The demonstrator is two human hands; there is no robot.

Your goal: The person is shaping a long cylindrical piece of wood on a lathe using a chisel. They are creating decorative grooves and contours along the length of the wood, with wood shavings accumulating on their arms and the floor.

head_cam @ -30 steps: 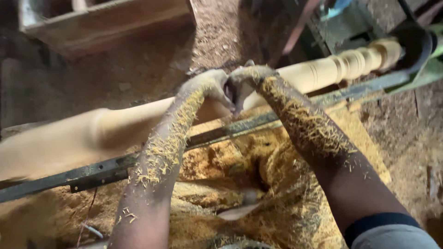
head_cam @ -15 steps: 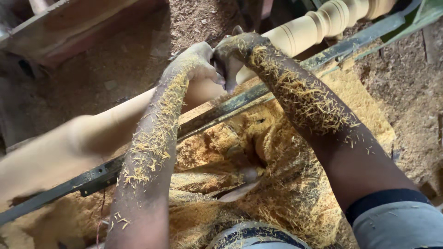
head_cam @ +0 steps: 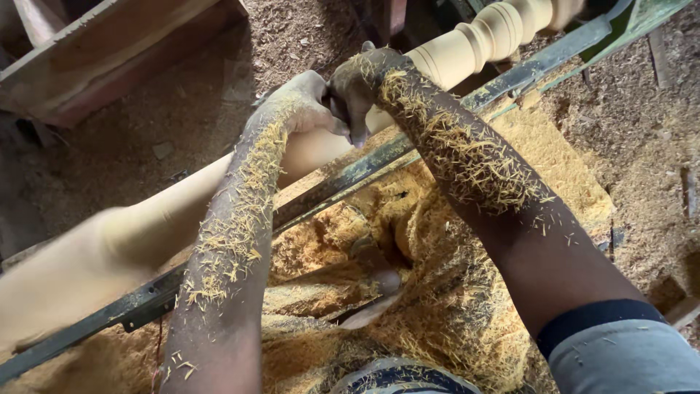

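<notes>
A long pale wooden spindle (head_cam: 146, 226) lies across a lathe, blurred at the lower left, with turned beads (head_cam: 496, 33) at its upper right end. My left hand (head_cam: 299, 102) and my right hand (head_cam: 364, 76) are pressed together on the spindle just left of the beads. Both are curled around a dark tool (head_cam: 357, 131), of which only a narrow tip shows between them. Fine wood shavings coat both hands and forearms. The dark metal rest bar (head_cam: 343, 182) runs under the hands, parallel to the spindle.
A deep heap of yellow shavings (head_cam: 467, 292) covers my lap and the space below the bar. A wooden box (head_cam: 109, 66) stands at the upper left on a sawdust floor. A green machine part (head_cam: 642, 22) is at the upper right.
Both hands, still together, now sit closer to the beaded end of the spindle. The view has shifted, so the beads appear larger and nearer the top centre.
</notes>
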